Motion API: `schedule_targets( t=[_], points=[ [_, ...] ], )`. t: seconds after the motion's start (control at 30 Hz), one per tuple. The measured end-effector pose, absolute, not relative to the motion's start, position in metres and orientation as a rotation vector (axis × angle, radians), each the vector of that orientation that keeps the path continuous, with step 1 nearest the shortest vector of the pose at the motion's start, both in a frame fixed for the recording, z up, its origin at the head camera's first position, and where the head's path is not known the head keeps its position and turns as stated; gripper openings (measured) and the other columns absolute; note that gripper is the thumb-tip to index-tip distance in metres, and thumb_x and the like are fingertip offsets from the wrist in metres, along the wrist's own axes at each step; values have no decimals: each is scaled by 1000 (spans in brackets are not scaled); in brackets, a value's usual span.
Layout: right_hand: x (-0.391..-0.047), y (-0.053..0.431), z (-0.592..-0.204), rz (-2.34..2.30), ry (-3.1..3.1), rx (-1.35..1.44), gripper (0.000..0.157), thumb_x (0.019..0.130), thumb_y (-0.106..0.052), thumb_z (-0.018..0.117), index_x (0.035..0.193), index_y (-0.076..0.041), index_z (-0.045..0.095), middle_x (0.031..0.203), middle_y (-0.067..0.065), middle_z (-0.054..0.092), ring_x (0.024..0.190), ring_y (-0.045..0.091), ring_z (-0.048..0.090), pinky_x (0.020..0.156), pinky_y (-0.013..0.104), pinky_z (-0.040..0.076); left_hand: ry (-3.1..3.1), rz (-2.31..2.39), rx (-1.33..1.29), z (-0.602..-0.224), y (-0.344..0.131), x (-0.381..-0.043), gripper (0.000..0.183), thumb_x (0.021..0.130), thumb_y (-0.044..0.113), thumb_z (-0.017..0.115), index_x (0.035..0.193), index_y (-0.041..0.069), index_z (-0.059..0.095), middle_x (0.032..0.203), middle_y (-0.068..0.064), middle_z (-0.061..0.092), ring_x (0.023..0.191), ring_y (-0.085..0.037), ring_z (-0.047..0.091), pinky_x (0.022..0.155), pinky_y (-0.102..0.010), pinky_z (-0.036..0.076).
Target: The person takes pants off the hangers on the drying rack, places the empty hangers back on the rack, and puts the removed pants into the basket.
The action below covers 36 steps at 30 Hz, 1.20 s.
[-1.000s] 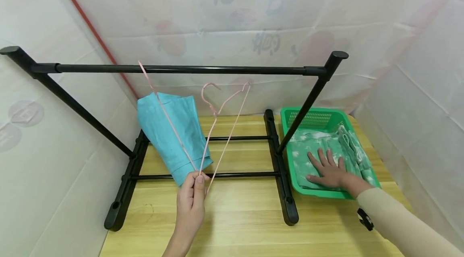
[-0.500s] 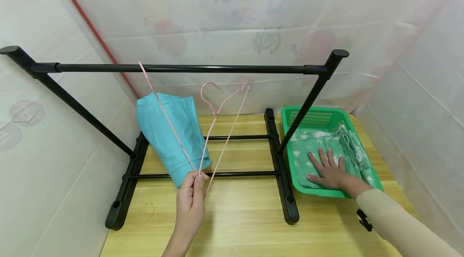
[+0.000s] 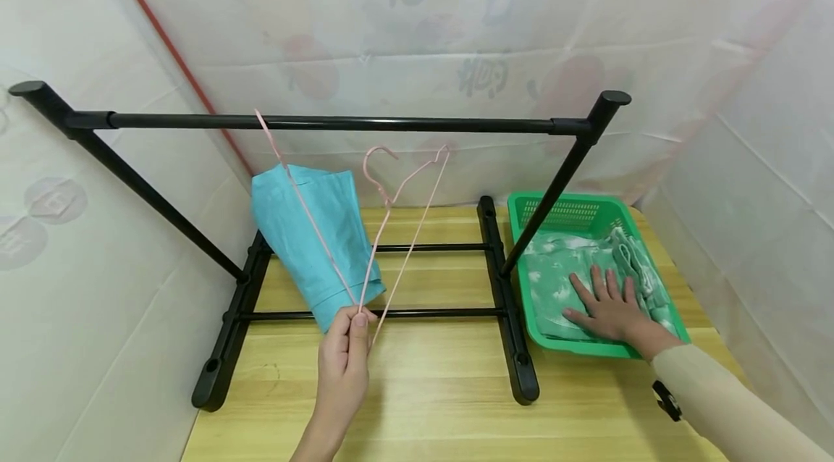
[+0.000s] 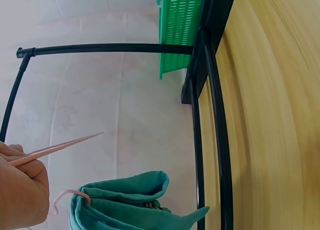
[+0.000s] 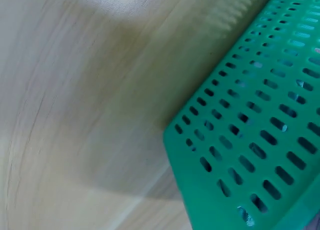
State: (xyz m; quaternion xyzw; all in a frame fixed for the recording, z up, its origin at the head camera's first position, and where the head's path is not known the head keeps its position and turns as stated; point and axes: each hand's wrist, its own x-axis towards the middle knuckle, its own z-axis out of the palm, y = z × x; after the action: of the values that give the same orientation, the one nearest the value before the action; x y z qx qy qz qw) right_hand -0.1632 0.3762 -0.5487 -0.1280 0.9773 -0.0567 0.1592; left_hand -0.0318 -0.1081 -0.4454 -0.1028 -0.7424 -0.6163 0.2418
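My left hand [image 3: 343, 353] pinches a pink wire hanger [image 3: 374, 252] between thumb and fingers, in front of a black rack. The hanger's hook points up and away, below the rack's top bar in the head view. Behind the thin pink wire shows a light blue folded garment [image 3: 313, 237]. In the left wrist view a pink hook [image 4: 70, 194] overlaps the garment's fold [image 4: 125, 205]. To the right, my right hand [image 3: 612, 313] lies with spread fingers on a green and white patterned folded cloth [image 3: 554, 288] inside a green basket [image 3: 531, 328].
The black rack [image 3: 391, 123] stands on a wooden table [image 3: 417, 389], its right foot [image 3: 515, 360] close beside the basket. Pale sheets [image 3: 404, 35] enclose the back and sides. In the right wrist view the basket's slotted wall [image 5: 250, 135] fills the right part.
My right hand has slid slightly to the right over the patterned cloth. The left hand and the hanger have stayed in place; the head view has shifted a little.
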Motion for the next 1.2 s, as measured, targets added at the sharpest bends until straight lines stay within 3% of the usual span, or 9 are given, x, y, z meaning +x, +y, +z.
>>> schedule_targets(
  t=[0.17, 0.33, 0.43, 0.7, 0.9, 1.2],
  points=[
    [-163, 373, -549, -206, 2756, -347, 87, 99, -64, 44, 162, -18, 4, 160, 32, -13, 143, 58, -17, 104, 72, -25, -2028, -1693, -295, -445, -109, -32, 20, 102, -9, 42, 100, -1, 60, 55, -2, 38, 45, -4, 34, 37, -19, 31],
    [-165, 373, -546, -188, 2719, -336, 89, 99, -65, 44, 162, -16, 3, 159, 35, -13, 142, 60, -16, 103, 74, -24, -2028, -1691, -291, -444, -109, -32, 21, 102, -9, 42, 100, 2, 60, 56, -2, 39, 46, -4, 34, 39, -19, 32],
    [-169, 370, -539, -179, 2688, -330, 91, 98, -65, 46, 161, -12, 7, 158, 38, -10, 141, 62, -12, 103, 78, -17, -2028, -1685, -292, -445, -108, -32, 22, 102, -9, 42, 100, 3, 60, 56, -2, 39, 46, -4, 34, 39, -19, 32],
    [-188, 345, -502, -141, 2662, -383, 88, 95, -59, 56, 157, -4, 26, 157, 38, 8, 141, 61, 8, 102, 83, 13, -2041, -1693, -286, -445, -109, -31, 21, 103, -8, 42, 100, 2, 60, 56, -2, 39, 45, -3, 34, 38, -19, 31],
    [-214, 326, -493, -244, 2599, -401, 83, 98, -51, 56, 157, -3, 23, 158, 38, 7, 140, 63, 5, 100, 81, 22, -2046, -1690, -270, -448, -111, -31, 22, 103, -8, 42, 100, 4, 60, 56, -1, 39, 45, -2, 33, 37, -19, 31],
    [-234, 321, -506, -297, 2503, -319, 87, 99, -48, 57, 158, -2, 15, 159, 35, 3, 141, 62, -2, 103, 82, 14, -2049, -1679, -285, -451, -112, -31, 24, 101, -12, 41, 100, 3, 59, 55, -1, 37, 45, -2, 31, 38, -19, 30]
  ],
)
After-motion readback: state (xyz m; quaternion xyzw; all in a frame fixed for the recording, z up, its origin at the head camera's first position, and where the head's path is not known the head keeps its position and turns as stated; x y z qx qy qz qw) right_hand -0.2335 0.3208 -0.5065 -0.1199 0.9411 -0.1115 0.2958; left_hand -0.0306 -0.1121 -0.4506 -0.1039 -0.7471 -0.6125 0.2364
